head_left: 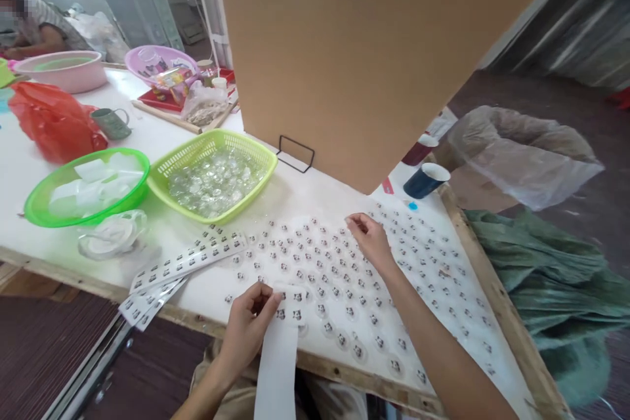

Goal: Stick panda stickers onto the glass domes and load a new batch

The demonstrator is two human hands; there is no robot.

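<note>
While your left hand pinches the white backing strip at the table's near edge, its grip closed on the strip's top end where a few panda stickers remain, keep the strip flat and taut so the next sticker peels cleanly. Note: spent and spare sticker strips lie left of it, with the yellow-green basket of clear glass domes behind them. Moving right, the rows of finished domes cover the white table; hold that spacing, no piece touching its neighbour. Your right hand rests on the upper rows, fingertips pinched together; what they hold is too small to tell. Centre each sticker and press straight down. Mind the blue cup beyond.
</note>
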